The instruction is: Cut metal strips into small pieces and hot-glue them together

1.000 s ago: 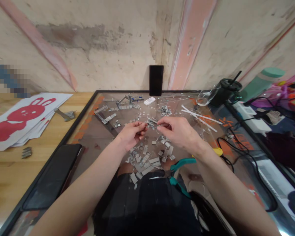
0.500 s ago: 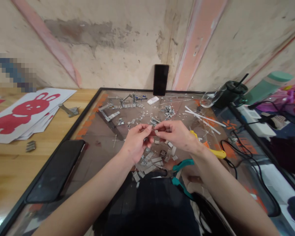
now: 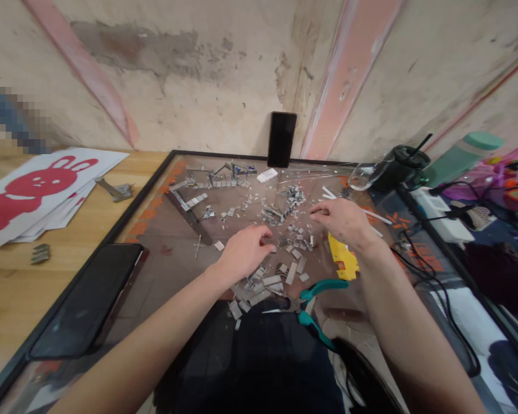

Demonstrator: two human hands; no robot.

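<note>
Grey pieces (image 3: 290, 273) beside left hand (image 3: 247, 251)

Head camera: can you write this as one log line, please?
left hand: curved, near grey pieces | right hand: near yellow object | teal-handled pliers: handles spread

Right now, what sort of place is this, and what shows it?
Probably a small craft or hobby workspace: pliers and scattered small grey pieces lie on a see-through tabletop, with a red rabbit picture alongside.

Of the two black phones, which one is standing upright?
The far phone, upright at the back edge of the tabletop, before the wall; the other phone lies flat, left of the left forearm.
</note>
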